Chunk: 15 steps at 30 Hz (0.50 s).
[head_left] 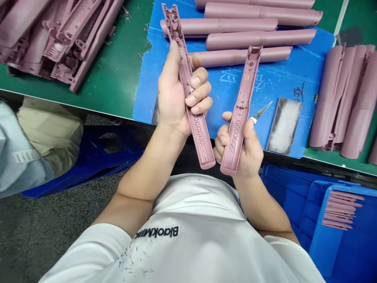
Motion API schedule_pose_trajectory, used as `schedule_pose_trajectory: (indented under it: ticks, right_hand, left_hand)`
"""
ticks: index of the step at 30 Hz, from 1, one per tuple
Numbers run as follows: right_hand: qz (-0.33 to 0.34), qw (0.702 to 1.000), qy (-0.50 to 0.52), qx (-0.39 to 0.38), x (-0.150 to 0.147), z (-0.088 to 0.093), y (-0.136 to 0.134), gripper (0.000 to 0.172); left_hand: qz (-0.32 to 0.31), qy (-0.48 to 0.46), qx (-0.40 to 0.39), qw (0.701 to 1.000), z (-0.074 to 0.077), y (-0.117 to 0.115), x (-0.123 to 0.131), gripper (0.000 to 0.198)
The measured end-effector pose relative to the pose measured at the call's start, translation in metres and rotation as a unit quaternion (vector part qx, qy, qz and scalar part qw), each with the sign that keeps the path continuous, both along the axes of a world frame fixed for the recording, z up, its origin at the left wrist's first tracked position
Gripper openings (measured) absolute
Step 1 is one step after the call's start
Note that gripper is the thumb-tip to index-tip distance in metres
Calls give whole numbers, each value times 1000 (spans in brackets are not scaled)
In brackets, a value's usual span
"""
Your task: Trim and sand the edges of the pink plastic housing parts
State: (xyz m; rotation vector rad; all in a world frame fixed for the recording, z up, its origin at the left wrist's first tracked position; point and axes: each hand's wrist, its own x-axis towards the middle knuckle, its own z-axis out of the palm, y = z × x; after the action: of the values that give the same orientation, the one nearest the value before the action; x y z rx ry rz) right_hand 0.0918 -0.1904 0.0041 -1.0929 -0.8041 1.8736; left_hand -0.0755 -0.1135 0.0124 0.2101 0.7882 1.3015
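Note:
My left hand [185, 90] is closed around a long pink plastic shell half [198, 133], its ribbed hollow side facing me. A similar pink plastic shell half [242, 102] is gripped in my right hand [243, 147], also hollow side up. From between the right thumb and fingers a craft knife [260, 112] sticks out, blade pointing up and to the right; its handle is mostly hidden. The lower ends of the two shells come close together in front of my white shirt. Below the hands' level lies a blue sheet [224, 92] on the green table.
Several pink shells [262, 39] lie across the blue sheet's far part. A dark flat block [284, 125] rests near its right edge. More shells [343, 102] stand in a row at right; a pile [59, 39] covers the left. Blue bins [318, 220] hold pink pieces below right. Another person's sleeve [20, 149] shows at left.

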Motion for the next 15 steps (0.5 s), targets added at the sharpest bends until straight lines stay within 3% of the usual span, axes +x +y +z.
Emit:
schedule_pose_trajectory:
  ticks: [4, 15]
  right_hand:
    - [-9, 1000, 14, 22, -7, 0, -5, 56]
    - [-2, 1000, -6, 6, -12, 5, -8, 62]
  left_hand:
    - [15, -6, 7, 1000, -13, 3, 1, 60]
    - [23, -20, 6, 999, -24, 6, 4, 63]
